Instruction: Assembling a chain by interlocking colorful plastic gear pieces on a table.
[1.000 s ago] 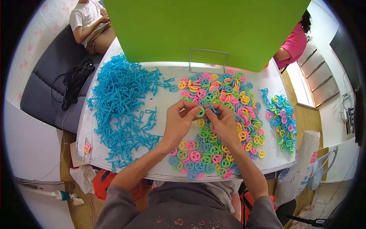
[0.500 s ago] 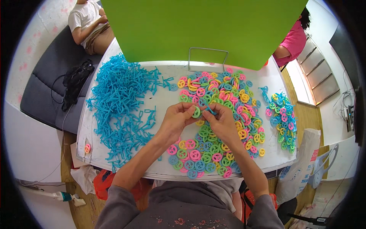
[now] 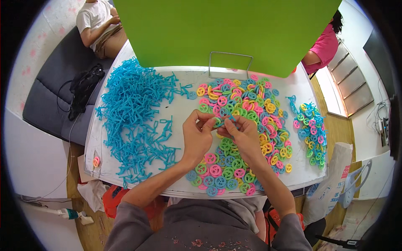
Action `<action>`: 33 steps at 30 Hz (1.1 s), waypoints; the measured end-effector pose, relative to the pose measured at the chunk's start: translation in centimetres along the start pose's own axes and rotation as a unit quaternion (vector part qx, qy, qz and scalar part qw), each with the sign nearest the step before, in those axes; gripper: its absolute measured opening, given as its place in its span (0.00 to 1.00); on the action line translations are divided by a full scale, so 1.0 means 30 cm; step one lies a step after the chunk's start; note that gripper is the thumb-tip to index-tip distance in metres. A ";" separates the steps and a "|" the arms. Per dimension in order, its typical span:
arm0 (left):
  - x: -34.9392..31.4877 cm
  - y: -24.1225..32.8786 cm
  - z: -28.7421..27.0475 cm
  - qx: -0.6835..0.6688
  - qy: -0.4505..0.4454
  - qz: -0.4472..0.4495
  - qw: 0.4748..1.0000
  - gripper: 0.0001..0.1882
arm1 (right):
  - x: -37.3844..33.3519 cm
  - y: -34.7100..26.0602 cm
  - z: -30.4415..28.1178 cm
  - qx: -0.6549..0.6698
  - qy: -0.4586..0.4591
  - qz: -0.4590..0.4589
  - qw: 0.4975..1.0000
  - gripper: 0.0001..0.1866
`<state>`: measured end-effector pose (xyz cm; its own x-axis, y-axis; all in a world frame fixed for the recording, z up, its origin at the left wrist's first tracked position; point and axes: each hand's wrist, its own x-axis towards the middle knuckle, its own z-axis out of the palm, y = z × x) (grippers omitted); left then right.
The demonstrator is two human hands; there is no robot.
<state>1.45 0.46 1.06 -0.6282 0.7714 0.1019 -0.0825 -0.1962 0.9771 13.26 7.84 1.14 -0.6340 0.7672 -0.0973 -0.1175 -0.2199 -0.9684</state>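
Observation:
Over the middle of the white table, both of my hands are closed and close together. Between the thumb and fingers of my left hand (image 3: 196, 136) is a small green plastic wheel (image 3: 217, 122). My right hand (image 3: 246, 139) pinches a blue plastic forked stick (image 3: 232, 118) beside that wheel; my fingers hide much of it, and I cannot tell whether the two are joined. Beneath and around my hands spreads a pile of loose pink, yellow, green and blue wheels (image 3: 271, 127). Left of my hands lies a large heap of similar blue forked sticks (image 3: 130, 100).
At the table's right edge is a smaller heap of blue sticks and coloured wheels (image 3: 312, 131). A large green panel (image 3: 226, 33) stands at the far side, with a wire stand (image 3: 230, 53) before it. Two people sit beyond the table. A dark sofa (image 3: 54, 88) is on the left.
The fingers of both hands have shifted around the wheel and the blue stick. The stick has turned and now sits flatter between my hands. The whole view has shifted slightly.

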 end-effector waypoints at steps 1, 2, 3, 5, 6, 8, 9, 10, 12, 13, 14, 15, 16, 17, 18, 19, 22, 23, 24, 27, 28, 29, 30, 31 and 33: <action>0.004 0.002 -0.001 -0.004 -0.009 -0.002 1.000 0.01 | 0.002 0.008 0.001 0.012 0.004 -0.010 1.000 0.14; 0.005 0.003 -0.004 -0.008 -0.018 -0.004 1.000 0.01 | 0.000 0.005 0.008 0.012 0.004 -0.009 1.000 0.14; 0.004 0.001 -0.007 -0.008 -0.018 -0.004 1.000 0.01 | -0.003 -0.001 0.018 -0.003 0.011 -0.011 1.000 0.13; 0.004 -0.002 -0.012 -0.027 -0.023 0.003 0.999 0.02 | 0.000 -0.002 0.017 -0.018 0.019 -0.013 1.000 0.13; 0.006 0.005 -0.010 -0.027 -0.025 0.003 0.999 0.02 | 0.010 0.002 0.005 -0.069 0.020 -0.042 0.997 0.12; 0.014 0.028 -0.009 -0.036 -0.024 -0.012 0.999 0.03 | 0.009 -0.022 -0.004 -0.118 0.021 -0.071 0.990 0.12; 0.017 0.032 -0.015 -0.035 -0.023 -0.012 0.999 0.03 | -0.005 -0.060 0.000 -0.147 0.035 -0.087 0.985 0.13; 0.021 0.035 -0.021 -0.042 -0.032 -0.018 0.998 0.04 | -0.011 -0.081 0.000 -0.175 0.049 -0.103 0.978 0.14; 0.021 0.039 -0.020 -0.049 -0.042 -0.023 0.998 0.04 | -0.008 -0.082 -0.011 -0.201 0.038 -0.121 0.971 0.13; 0.017 0.036 -0.016 -0.059 -0.045 -0.024 0.997 0.04 | -0.006 -0.080 -0.015 -0.226 0.025 -0.139 0.964 0.13; 0.015 0.035 -0.014 -0.069 -0.047 -0.024 0.996 0.05 | -0.001 -0.071 -0.020 -0.226 0.025 -0.139 0.964 0.13; 0.016 0.037 -0.015 -0.069 -0.047 -0.024 0.996 0.05 | 0.005 -0.060 -0.025 -0.285 0.022 -0.219 0.933 0.11; 0.017 0.041 -0.016 -0.070 -0.051 -0.033 0.996 0.05 | 0.008 -0.054 -0.027 -0.340 0.018 -0.296 0.892 0.09; 0.017 0.041 -0.017 -0.072 -0.056 -0.042 0.995 0.05 | 0.005 -0.057 -0.026 -0.341 0.018 -0.295 0.893 0.09; 0.018 0.039 -0.018 -0.072 -0.056 -0.043 0.995 0.05 | -0.002 -0.065 -0.023 -0.363 0.025 -0.292 0.884 0.08; 0.018 0.036 -0.019 -0.077 -0.058 -0.042 0.994 0.05 | -0.006 -0.068 -0.021 -0.386 0.032 -0.289 0.876 0.07; 0.021 0.034 -0.022 -0.073 -0.060 -0.034 0.995 0.05 | -0.004 -0.054 -0.015 -0.383 0.048 -0.306 0.870 0.08; 0.021 0.032 -0.023 -0.065 -0.062 -0.029 0.996 0.06 | 0.000 -0.043 -0.014 -0.383 0.047 -0.306 0.870 0.08; 0.021 0.027 -0.023 -0.065 -0.062 -0.029 0.996 0.06 | 0.004 -0.031 -0.014 -0.371 0.058 -0.301 0.877 0.08; 0.023 0.022 -0.024 -0.068 -0.064 -0.009 0.996 0.08 | -0.003 -0.038 -0.008 -0.356 0.077 -0.249 0.897 0.08; 0.024 0.026 -0.025 -0.052 -0.077 -0.023 0.995 0.10 | -0.006 -0.044 -0.005 -0.352 0.087 -0.202 0.910 0.08; 0.026 0.030 -0.027 -0.036 -0.091 -0.036 0.995 0.12 | -0.006 -0.047 -0.004 -0.352 0.086 -0.203 0.910 0.08; 0.028 0.032 -0.030 -0.036 -0.090 -0.035 0.995 0.12 | -0.006 -0.049 -0.004 -0.357 0.081 -0.197 0.910 0.08; 0.031 0.033 -0.034 -0.033 -0.090 -0.044 0.994 0.13 | -0.005 -0.051 -0.004 -0.361 0.076 -0.191 0.910 0.08; 0.038 0.034 -0.037 -0.031 -0.091 -0.053 0.994 0.13 | 0.010 -0.039 -0.018 -0.389 0.066 -0.241 0.887 0.07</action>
<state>-0.21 0.47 1.98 -0.4636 0.8853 0.0370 -0.1916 -0.1409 0.9713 13.62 8.66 2.12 -0.5519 0.7349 0.3940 0.2459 0.5949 -0.7653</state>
